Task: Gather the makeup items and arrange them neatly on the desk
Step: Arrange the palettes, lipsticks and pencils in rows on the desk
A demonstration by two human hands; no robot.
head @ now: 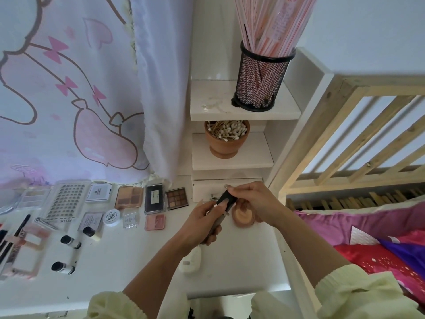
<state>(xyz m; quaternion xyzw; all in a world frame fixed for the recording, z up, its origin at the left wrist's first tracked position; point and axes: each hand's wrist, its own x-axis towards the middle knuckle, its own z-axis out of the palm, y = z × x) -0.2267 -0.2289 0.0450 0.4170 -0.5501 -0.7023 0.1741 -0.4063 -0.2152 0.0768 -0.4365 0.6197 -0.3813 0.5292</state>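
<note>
Both hands meet over the right side of the white desk (241,261): the left hand (200,223) curls round a slim makeup tube (220,221), the right hand (253,202) pinches its black cap (227,197), just above a round peach compact (243,218).

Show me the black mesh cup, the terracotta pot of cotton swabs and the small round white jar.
Black mesh cup (261,84): head view, on the mesh wall.
Terracotta pot of cotton swabs (224,146): head view, on the clay wall below the rim.
Small round white jar (111,217): head view, on its lid.
</note>
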